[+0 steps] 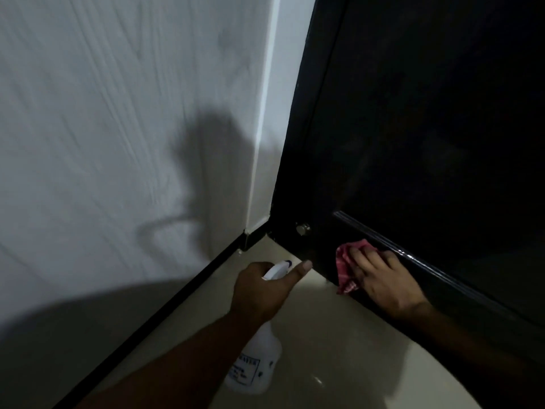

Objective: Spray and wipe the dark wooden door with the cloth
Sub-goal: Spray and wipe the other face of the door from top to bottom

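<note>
The dark wooden door (413, 113) fills the right side of the view, with a raised moulding running along its lower part. My right hand (383, 278) presses a red checked cloth (346, 268) flat against the door's bottom rail, fingers spread over it. My left hand (262, 287) grips the neck of a white spray bottle (255, 364), index finger stretched out toward the door's lower corner. The bottle's nozzle pokes out above that hand, and its labelled body hangs below my wrist.
A white textured wall (118, 128) stands at the left with a black skirting strip (177, 299) along its base. A small metal stud (302, 229) sits near the door's lower corner. Glossy cream floor tiles (339, 349) lie below. My shadow falls on the wall.
</note>
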